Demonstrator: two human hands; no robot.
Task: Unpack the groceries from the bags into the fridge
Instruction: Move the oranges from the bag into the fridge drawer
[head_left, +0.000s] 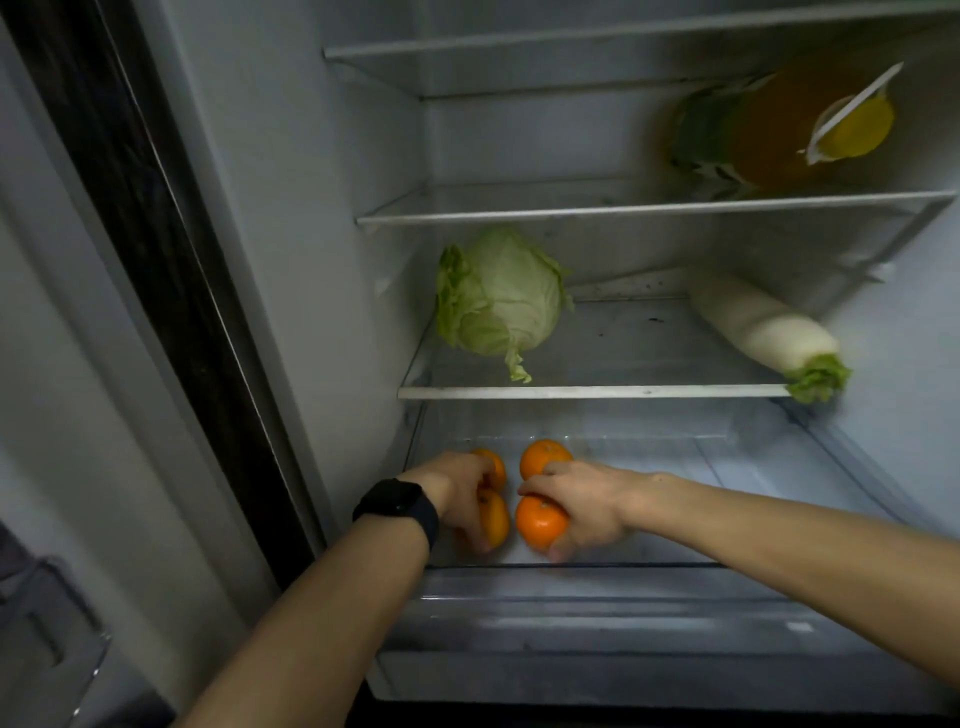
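Reached with both hands into the clear bottom drawer (727, 493) of the open fridge (311, 208). Gripped the near left orange (496, 519) with the left hand (457, 493), fingers curled over it. Gripped the near right orange (537, 522) with the right hand (587, 506), fingers over and thumb under. Showed, just behind these in the same drawer, the far left orange (493, 465), partly hidden by the left hand, and the far right orange (543, 454). Showed nothing else in the drawer's right part. Carried on the lower shelf (597, 391) a cabbage (501, 296) at the left and a white radish (753, 322) slantwise at the right, leafy end past the front edge. Carried on the middle shelf (623, 210), far right, an amber bottle (769, 135) on its side, beside something green too blurred to name. Judged partly done: produce already stored, two oranges not yet let go. Showed no bags, so could not tell how much remained.
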